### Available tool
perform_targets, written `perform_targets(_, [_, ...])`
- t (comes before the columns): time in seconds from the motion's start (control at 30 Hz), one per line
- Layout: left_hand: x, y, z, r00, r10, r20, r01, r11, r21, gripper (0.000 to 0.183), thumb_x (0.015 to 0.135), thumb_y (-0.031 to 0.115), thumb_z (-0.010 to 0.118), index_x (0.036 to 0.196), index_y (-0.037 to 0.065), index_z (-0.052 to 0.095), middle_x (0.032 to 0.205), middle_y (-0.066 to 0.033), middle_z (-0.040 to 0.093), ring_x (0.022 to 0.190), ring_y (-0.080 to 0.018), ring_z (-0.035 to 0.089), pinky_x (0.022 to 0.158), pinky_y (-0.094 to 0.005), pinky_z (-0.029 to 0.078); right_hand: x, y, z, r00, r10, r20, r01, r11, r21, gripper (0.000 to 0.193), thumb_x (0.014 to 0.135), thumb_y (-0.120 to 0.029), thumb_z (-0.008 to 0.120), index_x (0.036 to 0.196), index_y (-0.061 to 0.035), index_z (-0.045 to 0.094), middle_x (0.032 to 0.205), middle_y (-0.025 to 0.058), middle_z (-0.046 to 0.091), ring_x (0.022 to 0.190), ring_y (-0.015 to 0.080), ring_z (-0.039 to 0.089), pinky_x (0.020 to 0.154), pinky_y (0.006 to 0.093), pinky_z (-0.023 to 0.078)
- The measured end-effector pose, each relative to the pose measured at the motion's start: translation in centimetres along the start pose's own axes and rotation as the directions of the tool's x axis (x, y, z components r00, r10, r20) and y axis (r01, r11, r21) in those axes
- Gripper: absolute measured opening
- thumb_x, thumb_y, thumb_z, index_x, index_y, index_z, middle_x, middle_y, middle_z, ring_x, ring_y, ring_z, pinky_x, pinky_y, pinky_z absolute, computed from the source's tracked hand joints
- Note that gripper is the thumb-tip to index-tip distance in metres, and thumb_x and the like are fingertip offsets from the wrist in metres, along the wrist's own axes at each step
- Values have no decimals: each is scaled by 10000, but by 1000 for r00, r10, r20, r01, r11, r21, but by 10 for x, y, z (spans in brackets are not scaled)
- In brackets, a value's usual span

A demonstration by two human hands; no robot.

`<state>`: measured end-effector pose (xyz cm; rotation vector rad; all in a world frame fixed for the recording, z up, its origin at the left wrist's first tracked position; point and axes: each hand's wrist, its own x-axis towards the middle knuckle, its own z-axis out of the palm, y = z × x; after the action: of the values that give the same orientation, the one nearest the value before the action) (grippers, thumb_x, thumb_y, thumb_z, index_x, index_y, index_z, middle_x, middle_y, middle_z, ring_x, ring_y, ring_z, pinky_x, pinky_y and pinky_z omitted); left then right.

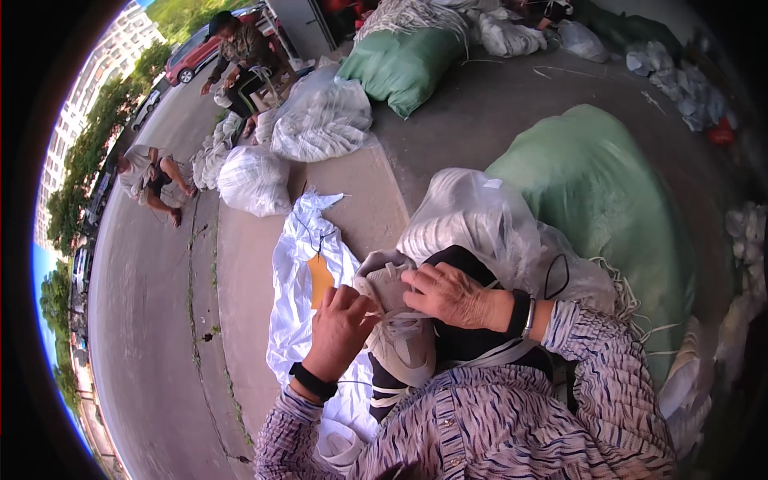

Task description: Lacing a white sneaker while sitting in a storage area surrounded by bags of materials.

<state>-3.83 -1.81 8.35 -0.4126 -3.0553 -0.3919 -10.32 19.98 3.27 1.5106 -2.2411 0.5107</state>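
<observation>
A pale beige-white sneaker rests on my lap with its toe toward me and its opening away from me. My left hand is at the sneaker's left side, thumb and fingers pinched on a white shoelace. On the right, my right hand bends over the upper near the tongue, its fingers closed at the lacing. What lies under the right fingertips is hidden; it looks like the same lace. Black cloth covers my lap under the sneaker, with loose white laces across it.
White sheeting with a yellow-orange piece lies left of my lap. A clear bag of white goods and a large green sack stand ahead and right. More bags and two seated people are farther off.
</observation>
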Motion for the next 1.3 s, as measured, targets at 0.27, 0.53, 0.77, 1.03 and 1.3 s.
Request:
perform_targets(0.27, [26, 4, -32, 870, 369, 326, -427, 895, 127, 322, 610, 180, 756, 870, 100, 583, 813, -48, 523, 843, -249, 529, 739, -384, 436, 14, 7, 1, 955, -31, 296, -5, 993, 121, 77, 732, -108, 513, 679, -54, 500, 762, 84, 481, 669, 188, 554, 559, 303, 426])
perform_targets(0.53, [25, -10, 15, 819, 571, 61, -572, 820, 9, 130, 889, 134, 553, 914, 15, 600, 791, -43, 616, 676, -146, 567, 578, -267, 446, 22, 6, -3, 849, 170, 501, -328, 912, 245, 381, 634, -127, 699, 909, 124, 615, 911, 285, 613, 900, 359, 627, 775, 420, 497])
perform_targets(0.77, [15, -10, 18, 944, 289, 156, -244, 935, -259, 69, 793, 76, 634, 849, 38, 621, 796, -100, 600, 748, -239, 531, 662, -331, 456, 26, 6, 17, 819, 211, 533, -444, 822, 356, 407, 698, -369, 672, 948, -48, 650, 958, 169, 646, 940, 349, 612, 826, 409, 478])
perform_targets(1.03, [16, -17, 53, 945, -258, 203, 279, 304, -911, 269, 887, 172, 576, 1116, 33, 550, 1068, -113, 607, 882, -177, 575, 733, -307, 483, 6, 0, 32, 828, 324, 458, -449, 872, 195, 380, 616, -155, 656, 923, 70, 642, 978, 206, 637, 963, 288, 612, 848, 367, 467])
perform_targets(1.3, [29, 9, 42, 982, -175, -68, 94, 770, -631, 112, 738, -51, 630, 830, 8, 607, 805, -39, 596, 713, -101, 549, 609, -230, 443, 22, 36, 3, 861, 413, 297, -498, 565, 658, 124, 742, -117, 583, 785, -4, 614, 791, 141, 605, 745, 260, 600, 677, 321, 470])
